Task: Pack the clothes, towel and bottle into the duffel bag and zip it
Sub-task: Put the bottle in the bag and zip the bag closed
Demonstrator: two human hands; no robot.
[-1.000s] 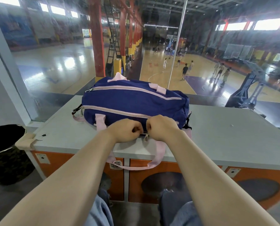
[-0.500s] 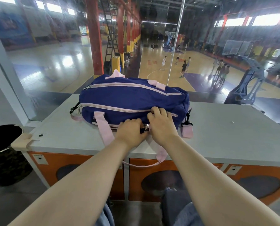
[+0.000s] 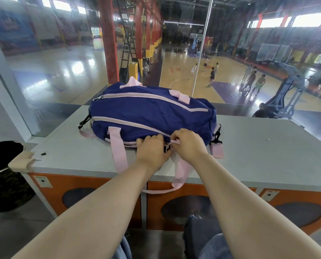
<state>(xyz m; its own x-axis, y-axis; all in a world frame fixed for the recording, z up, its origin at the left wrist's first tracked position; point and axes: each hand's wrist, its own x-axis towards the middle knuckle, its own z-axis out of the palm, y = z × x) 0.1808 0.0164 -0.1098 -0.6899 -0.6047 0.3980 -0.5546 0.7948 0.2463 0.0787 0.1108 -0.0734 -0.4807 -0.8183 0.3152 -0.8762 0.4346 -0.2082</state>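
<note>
Both forearms reach fwd over the near edge of the grey counter (image 3: 268, 156). Left hand (image 3: 152, 152) lies palm-down on the near side of the duffel bag (image 3: 152, 113), fingers flat and pressing the fabric, gripping nothing. Right hand (image 3: 188, 144) just beside it, almost touching – fingers curled, pinched on the zipper pull (image 3: 167, 145) at the bag's lower zip.

Bag is navy w/ pink trim, lying lengthwise on the counter, bulging; both upper zip lines look closed, so contents can't be seen. Pink strap (image 3: 118, 148) hangs over the counter edge in front of the orange cabinets (image 3: 193, 189).

Black bin (image 3: 4, 176) on the floor at left. Beyond the bag – glass wall (image 3: 62, 62), then a basketball court w/ players.
</note>
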